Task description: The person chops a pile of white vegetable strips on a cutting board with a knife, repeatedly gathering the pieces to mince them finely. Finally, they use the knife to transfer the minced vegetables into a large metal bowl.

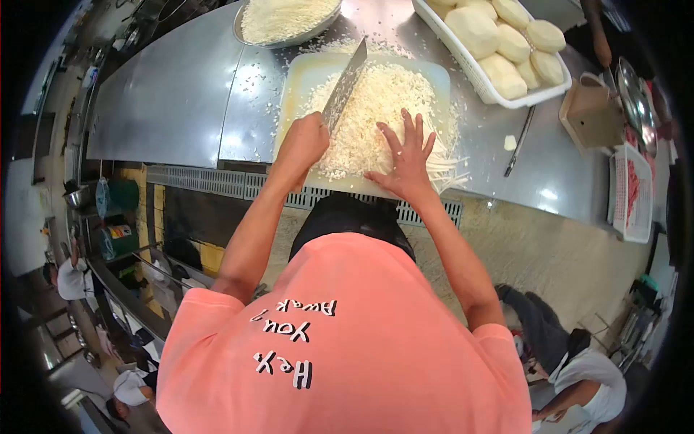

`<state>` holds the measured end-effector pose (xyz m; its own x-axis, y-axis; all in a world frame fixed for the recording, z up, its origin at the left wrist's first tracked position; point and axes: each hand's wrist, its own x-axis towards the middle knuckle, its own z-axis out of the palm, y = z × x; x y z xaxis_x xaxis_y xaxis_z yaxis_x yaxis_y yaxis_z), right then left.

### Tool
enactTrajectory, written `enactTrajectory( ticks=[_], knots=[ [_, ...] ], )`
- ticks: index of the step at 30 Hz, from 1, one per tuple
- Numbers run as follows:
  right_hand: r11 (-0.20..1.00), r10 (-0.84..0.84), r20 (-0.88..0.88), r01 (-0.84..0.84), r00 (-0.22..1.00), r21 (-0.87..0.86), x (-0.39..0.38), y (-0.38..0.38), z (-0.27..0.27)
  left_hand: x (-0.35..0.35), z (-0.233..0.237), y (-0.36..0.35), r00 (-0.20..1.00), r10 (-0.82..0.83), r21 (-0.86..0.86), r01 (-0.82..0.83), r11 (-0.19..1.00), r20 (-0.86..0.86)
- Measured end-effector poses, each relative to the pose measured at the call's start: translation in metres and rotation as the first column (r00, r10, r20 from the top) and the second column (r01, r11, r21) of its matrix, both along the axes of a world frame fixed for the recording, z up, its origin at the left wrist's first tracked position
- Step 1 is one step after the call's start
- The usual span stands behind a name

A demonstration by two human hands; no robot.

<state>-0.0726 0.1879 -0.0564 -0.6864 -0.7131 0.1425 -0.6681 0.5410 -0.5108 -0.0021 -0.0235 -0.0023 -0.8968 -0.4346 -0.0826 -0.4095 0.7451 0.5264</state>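
My left hand is closed round the handle of a kitchen knife. Its broad blade points away from me over the left part of a heap of finely chopped pale vegetable. Fingers spread, my right hand rests on the heap's near right side. Thin pale strips stick out beside its wrist. Under the heap lies a whitish cutting board, with bits scattered round it. The knife handle is mostly hidden by my left fist.
A metal bowl of chopped pale vegetable stands at the back left. At the back right, a white basket holds several peeled, pale round vegetables. A thin rod lies on the steel table. Other people are around the room.
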Motion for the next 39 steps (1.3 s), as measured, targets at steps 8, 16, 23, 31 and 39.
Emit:
enactTrajectory(
  ticks=[8,16,23,31,39],
  knots=[
    [0.961,-0.081,-0.005,0.077,0.997,-0.265,-0.108,-0.031,-0.022,0.018,0.003,-0.021,0.995,0.091,0.073,-0.094,0.993,0.045],
    [0.981,0.149,-0.107,-0.161,0.983,-0.104,-0.186,-0.07,-0.084,0.036,-0.017,-0.052,0.994,0.099,0.118,-0.105,0.987,0.055],
    [0.835,0.528,0.448,-0.346,0.721,-0.428,-0.127,-0.144,-0.03,0.02,-0.031,-0.111,0.995,0.096,-0.086,-0.093,0.992,0.029],
    [0.807,0.267,0.345,-0.012,0.9,-0.591,-0.098,-0.058,0.015,0.004,-0.036,-0.078,0.959,-0.272,-0.063,0.268,0.961,-0.078],
    [0.982,-0.027,0.127,0.002,0.992,0.19,-0.093,0.019,-0.008,0.116,-0.021,-0.129,0.973,0.229,0.78,-0.164,0.604,0.027]
  ],
)
